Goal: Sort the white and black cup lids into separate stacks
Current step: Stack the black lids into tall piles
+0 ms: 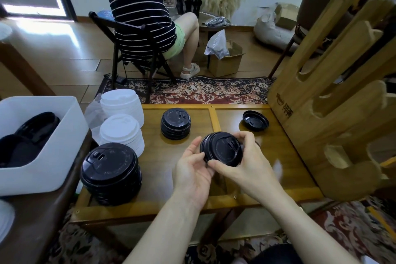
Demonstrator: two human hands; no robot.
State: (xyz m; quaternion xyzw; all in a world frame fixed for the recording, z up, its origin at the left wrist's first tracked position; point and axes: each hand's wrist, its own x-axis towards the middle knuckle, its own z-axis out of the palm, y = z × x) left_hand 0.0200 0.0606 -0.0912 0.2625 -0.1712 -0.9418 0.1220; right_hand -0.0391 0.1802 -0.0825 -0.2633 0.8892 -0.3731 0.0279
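Both hands hold a small stack of black lids (222,149) tilted above the middle of the wooden table (285,156). My left hand (192,169) grips its left edge, my right hand (244,163) curls round its right side and front. A tall black stack (111,172) stands at the table's near left. A shorter black stack (176,123) stands at the back middle. One black lid (255,120) lies upside down at the back right. Two white stacks, one near (122,132) and one far (122,103), stand at the left.
A white bin (42,148) holding black lids sits on the left. A wooden cup-holder rack (334,100) stands at the table's right edge. A person in a striped shirt (141,10) sits on a chair beyond the table, beside a cardboard box (225,62).
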